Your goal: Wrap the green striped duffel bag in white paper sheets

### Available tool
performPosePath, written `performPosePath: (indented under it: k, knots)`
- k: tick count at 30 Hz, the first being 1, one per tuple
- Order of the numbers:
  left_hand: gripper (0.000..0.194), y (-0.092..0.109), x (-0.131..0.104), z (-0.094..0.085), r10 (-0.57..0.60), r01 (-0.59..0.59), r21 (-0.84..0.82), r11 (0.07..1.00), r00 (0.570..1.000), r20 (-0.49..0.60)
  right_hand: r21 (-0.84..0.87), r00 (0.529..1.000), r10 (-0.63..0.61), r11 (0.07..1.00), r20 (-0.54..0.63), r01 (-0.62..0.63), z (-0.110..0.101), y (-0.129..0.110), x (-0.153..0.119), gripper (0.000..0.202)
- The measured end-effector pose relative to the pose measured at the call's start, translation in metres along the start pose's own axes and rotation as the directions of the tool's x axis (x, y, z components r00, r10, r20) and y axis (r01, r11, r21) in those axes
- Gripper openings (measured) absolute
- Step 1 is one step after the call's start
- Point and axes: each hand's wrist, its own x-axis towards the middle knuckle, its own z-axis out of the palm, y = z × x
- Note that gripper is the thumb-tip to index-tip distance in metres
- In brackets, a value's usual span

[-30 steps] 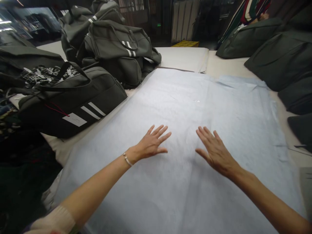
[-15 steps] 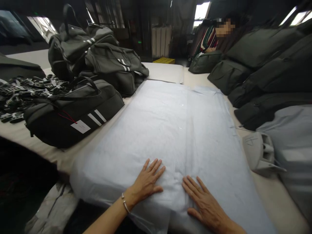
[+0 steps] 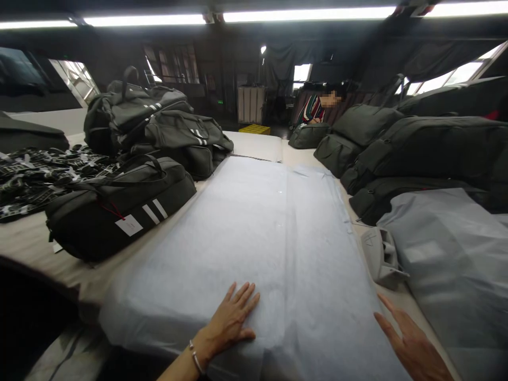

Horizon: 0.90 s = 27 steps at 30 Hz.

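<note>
Pale translucent plastic sheeting (image 3: 206, 233), perhaps a stack of bags, covers the middle of the table and hangs over its front edge. My left hand (image 3: 234, 315) rests flat on it near the front, fingers spread, with a bracelet on the wrist. Out at the sheeting's right edge is my right hand (image 3: 408, 338), its thumb and forefinger apart and nothing visible in it; the other fingers are partly hidden. Just beyond that hand stands a grey-white tape dispenser (image 3: 383, 256) with handwriting on its side.
A dark duffel bag (image 3: 119, 206) with white stripes and a tag lies left, before piled bags (image 3: 174, 132) and a heap of straps (image 3: 43, 174). More dark bags (image 3: 432, 148) and a plastic-wrapped bundle (image 3: 448, 264) are at right. A person (image 3: 313, 111) is at the far end.
My right hand has lifted off the sheeting's middle and moved right, toward the tape dispenser. My left hand stays flat on the sheeting. The view has tilted up, showing ceiling lights.
</note>
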Motion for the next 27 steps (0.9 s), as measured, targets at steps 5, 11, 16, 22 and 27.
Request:
performPosePath:
  k: [5, 11, 16, 22, 27]
  knots:
    - [0.094, -0.001, -0.007, 0.000, -0.011, 0.011, 0.038, 0.999, 1.000, -0.010, -0.006, 0.842, -0.526, 0.848, 0.117, 0.530, 0.018, -0.065, -0.012, 0.072]
    - [0.098, 0.001, -0.012, 0.002, -0.048, 0.048, 0.056, 0.997, 0.999, 0.003, -0.011, 0.648, -0.761, 0.648, 0.018, 0.761, 0.046, -0.103, -0.026, 0.083]
    - [0.097, 0.002, -0.013, 0.001, -0.064, 0.063, 0.043, 0.997, 0.998, 0.024, -0.025, 0.600, -0.798, 0.599, 0.065, 0.800, 0.040, -0.086, -0.021, 0.075]
    - [0.100, 0.011, -0.014, 0.006, -0.047, 0.047, 0.053, 0.998, 0.999, -0.004, -0.014, 0.615, -0.787, 0.615, 0.047, 0.789, 0.044, -0.088, -0.023, 0.072]
    - [0.100, 0.017, -0.017, 0.015, -0.001, 0.002, 0.052, 0.999, 1.000, -0.029, -0.027, 0.622, -0.783, 0.621, 0.035, 0.783, 0.050, -0.088, -0.027, 0.072]
